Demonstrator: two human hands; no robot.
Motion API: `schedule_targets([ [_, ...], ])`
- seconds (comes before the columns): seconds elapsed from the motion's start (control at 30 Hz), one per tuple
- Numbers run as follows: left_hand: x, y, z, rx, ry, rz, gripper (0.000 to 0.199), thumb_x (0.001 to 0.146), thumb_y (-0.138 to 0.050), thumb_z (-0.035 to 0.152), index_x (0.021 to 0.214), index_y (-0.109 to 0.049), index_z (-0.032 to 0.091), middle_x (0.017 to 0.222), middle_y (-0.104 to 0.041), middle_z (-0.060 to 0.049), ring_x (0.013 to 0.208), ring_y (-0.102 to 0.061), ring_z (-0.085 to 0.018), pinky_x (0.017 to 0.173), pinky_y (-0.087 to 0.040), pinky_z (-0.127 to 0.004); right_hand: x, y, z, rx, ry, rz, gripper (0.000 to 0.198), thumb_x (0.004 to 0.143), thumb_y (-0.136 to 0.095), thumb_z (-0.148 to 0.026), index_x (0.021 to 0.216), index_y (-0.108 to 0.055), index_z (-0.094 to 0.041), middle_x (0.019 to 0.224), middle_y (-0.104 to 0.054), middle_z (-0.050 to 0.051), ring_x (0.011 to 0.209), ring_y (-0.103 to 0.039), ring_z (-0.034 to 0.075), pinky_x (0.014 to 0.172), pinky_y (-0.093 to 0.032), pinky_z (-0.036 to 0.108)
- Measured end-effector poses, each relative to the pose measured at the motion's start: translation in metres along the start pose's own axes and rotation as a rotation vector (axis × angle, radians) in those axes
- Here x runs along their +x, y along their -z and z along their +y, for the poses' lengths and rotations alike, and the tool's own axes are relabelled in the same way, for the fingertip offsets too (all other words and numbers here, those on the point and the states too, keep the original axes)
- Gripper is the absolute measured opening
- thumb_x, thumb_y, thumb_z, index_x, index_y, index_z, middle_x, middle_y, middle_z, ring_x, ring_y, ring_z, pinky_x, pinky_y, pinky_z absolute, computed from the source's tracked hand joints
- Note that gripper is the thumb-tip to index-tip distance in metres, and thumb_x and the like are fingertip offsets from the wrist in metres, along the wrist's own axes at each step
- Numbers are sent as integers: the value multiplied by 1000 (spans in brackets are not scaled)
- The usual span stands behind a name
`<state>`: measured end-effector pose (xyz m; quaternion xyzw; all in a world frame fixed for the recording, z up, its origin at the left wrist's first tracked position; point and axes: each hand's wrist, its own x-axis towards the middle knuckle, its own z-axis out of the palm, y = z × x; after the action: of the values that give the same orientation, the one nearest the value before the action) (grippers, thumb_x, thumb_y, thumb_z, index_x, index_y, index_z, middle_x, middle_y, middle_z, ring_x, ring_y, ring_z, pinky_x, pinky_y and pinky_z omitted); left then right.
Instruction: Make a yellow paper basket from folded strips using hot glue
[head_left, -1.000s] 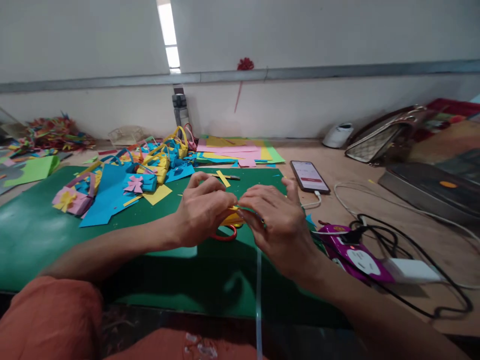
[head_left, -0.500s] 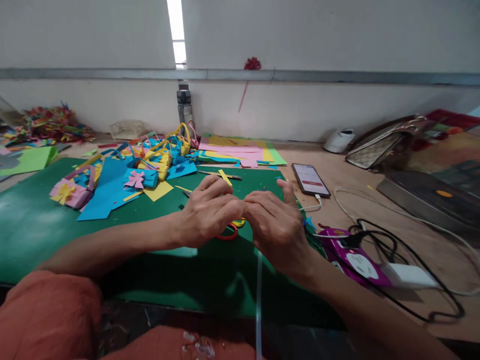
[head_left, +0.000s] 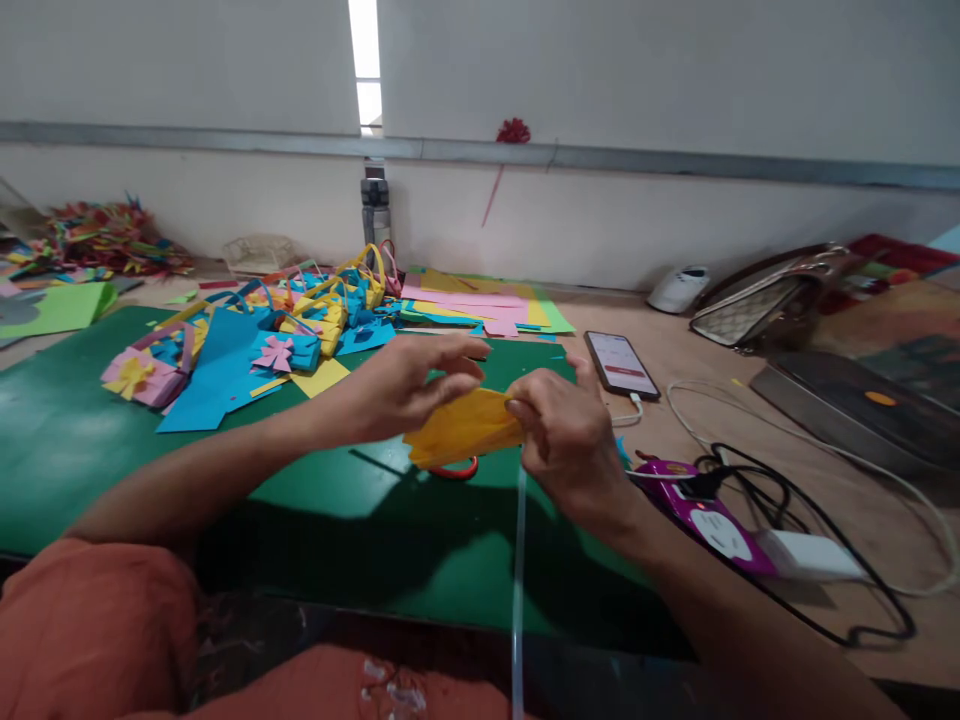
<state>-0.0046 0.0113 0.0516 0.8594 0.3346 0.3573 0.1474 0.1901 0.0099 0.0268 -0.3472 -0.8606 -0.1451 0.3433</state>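
My right hand (head_left: 570,435) pinches the right end of a folded yellow paper piece (head_left: 461,428) between thumb and fingers, above the green mat (head_left: 315,540). My left hand (head_left: 409,385) hovers over the paper's left part, thumb and fingers apart, holding nothing. Beneath the paper, a red-handled pair of scissors (head_left: 461,470) lies on the mat, mostly hidden. A long translucent rod (head_left: 519,580) runs from below my right hand down past the mat's front edge; its upper end is covered.
Small paper baskets (head_left: 322,320) and a blue paper sheet (head_left: 214,375) lie at the left. Coloured sheets (head_left: 480,300) are stacked behind. On the right are a charging phone (head_left: 621,362), a purple power strip (head_left: 712,520) with trailing cables, and a bag (head_left: 757,300).
My hands have parted: the left has opened and risen slightly, while the right stays closed. The yellow paper piece, previously concealed by the hands, now shows between them.
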Motion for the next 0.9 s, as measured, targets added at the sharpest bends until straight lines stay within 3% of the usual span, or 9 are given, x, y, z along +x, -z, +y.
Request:
schedule_targets([
  [0.17, 7, 20, -15, -216, 240, -164, 37, 91, -36, 37, 86, -65, 15, 84, -69, -4, 77, -63, -15, 65, -48, -25, 11, 10, 20, 286, -367, -147, 15, 80, -42, -21, 67, -49, -21, 62, -54, 0, 59, -50, 15, 65, -39, 31],
  [0.3, 4, 20, -15, -304, 261, -309, 54, 92, -25, 49, 69, -61, 16, 68, -63, -3, 57, -53, -11, 49, -38, -22, 15, 12, 32, 430, -566, -245, 17, 77, -45, -27, 64, -51, -19, 62, -54, 1, 58, -49, 14, 55, -36, 26],
  [0.37, 2, 20, -13, -333, 293, -353, 53, 92, -25, 49, 70, -61, 16, 67, -61, -1, 55, -51, -10, 49, -37, -21, 14, 10, 35, 459, -605, -266, 17, 75, -46, -29, 63, -51, -18, 62, -53, 0, 58, -47, 14, 53, -35, 26],
  [0.53, 1, 20, -24, -348, 394, -471, 24, 83, -48, 33, 82, -65, 15, 69, -63, 0, 58, -53, -11, 51, -37, -20, 11, 4, 35, 532, -651, -306, 18, 74, -49, -33, 62, -52, -19, 59, -50, 0, 56, -45, 13, 51, -34, 24],
  [0.67, 1, 16, -34, -311, 422, -481, 24, 81, -46, 26, 72, -65, 14, 61, -62, -1, 49, -48, -9, 44, -31, -20, 12, 3, 34, 538, -671, -329, 18, 73, -51, -33, 62, -52, -19, 58, -51, -1, 54, -44, 12, 49, -33, 24],
  [0.9, 4, 12, -33, -391, 522, -463, 23, 77, -46, 19, 59, -60, 15, 54, -61, 1, 48, -54, -9, 48, -40, -20, 13, 6, 34, 475, -621, -347, 17, 75, -49, -29, 63, -52, -19, 60, -52, 0, 56, -46, 13, 55, -35, 25],
])
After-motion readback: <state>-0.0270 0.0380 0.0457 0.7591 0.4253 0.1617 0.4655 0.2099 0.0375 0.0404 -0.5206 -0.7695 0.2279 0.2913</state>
